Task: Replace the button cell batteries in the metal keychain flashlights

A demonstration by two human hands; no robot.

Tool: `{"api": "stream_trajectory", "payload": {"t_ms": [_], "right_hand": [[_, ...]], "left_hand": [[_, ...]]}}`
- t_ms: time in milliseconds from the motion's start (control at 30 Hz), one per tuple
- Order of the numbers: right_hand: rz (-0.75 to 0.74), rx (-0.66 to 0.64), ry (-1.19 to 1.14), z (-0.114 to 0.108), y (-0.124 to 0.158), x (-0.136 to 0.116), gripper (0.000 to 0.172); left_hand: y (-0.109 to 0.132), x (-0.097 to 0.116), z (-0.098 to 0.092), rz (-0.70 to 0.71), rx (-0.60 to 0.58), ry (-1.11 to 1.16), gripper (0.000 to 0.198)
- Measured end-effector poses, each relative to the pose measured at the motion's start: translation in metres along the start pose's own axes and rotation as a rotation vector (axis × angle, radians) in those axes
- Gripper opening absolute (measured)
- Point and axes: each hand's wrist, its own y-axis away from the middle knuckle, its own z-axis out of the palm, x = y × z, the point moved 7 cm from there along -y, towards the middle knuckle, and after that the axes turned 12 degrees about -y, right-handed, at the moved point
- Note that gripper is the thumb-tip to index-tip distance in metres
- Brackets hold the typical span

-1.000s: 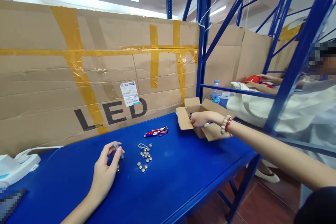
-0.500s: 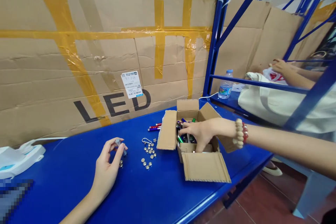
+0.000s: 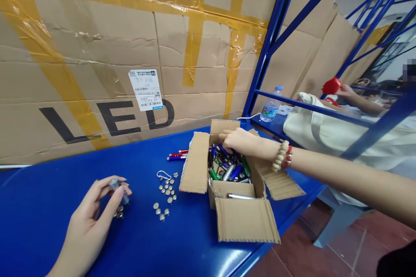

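Here in the head view, your left hand (image 3: 89, 220) is low over the desk (image 3: 139, 246), its grip narrow and holding a small grey cylinder (image 3: 114, 184) between thumb and fingers. The thumb covers the cylinder's middle, so only its two ends show. Just under those fingers sit a few silvery discs (image 3: 120, 215), partly hidden, so no sure count there. More loose discs (image 3: 167, 191) lie between that hand and the open box (image 3: 248, 220), with a metal clip (image 3: 164, 175) just beyond them.

Over to your right hand (image 3: 242, 142), fingers curled down at the far side of the box: the fingertips are hard to make out, and you cannot tell whether that grip holds anything. Below it, coloured tubes (image 3: 235, 172) crowd the box, a jumble too tangled to separate. A silver piece (image 3: 239, 196) shows at the near end, partly covered by cardboard. Left of the box, slim red and blue pens (image 3: 176, 158) run out of sight behind a flap. Your right forearm is cut off at the frame's edge.
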Motion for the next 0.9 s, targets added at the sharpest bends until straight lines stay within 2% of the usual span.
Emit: {"api": "stream_trajectory", "payload": {"t_ms": [133,233,367,467,567,633,733,800,900], "right_hand": [[-0.078,0.084,-0.003,-0.014,0.003,0.0,0.015],[-0.191,0.023,-0.184,-0.015,0.003,-0.019,0.013],[-0.202,-0.065,-0.39,-0.003,-0.004,-0.038,0.016],[-0.203,-0.07,-0.38,0.009,-0.007,-0.042,0.02],[-0.169,-0.066,-0.305,0.016,-0.007,-0.037,0.012],[-0.127,-0.032,-0.198,0.015,-0.007,-0.03,0.01],[-0.069,0.003,-0.076,0.008,-0.007,-0.021,0.018],[-0.054,0.002,-0.065,0.004,-0.006,-0.019,0.021],[-0.105,0.006,-0.165,0.0,-0.003,-0.022,0.022]], "left_hand": [[-0.001,-0.004,0.001,-0.029,0.02,-0.021,0.044],[-0.003,-0.009,0.004,-0.056,0.017,-0.014,0.043],[-0.005,-0.014,0.005,-0.065,0.045,-0.031,0.041],[-0.005,-0.017,0.005,-0.077,0.061,-0.049,0.041],[-0.004,-0.018,0.005,-0.091,0.059,-0.059,0.043],[-0.004,-0.016,0.004,-0.091,0.058,-0.057,0.044],[-0.003,-0.012,0.004,-0.099,0.048,-0.051,0.044],[-0.003,-0.01,0.004,-0.117,0.035,-0.045,0.045],[-0.003,-0.01,0.003,-0.126,0.034,-0.04,0.047]]}}
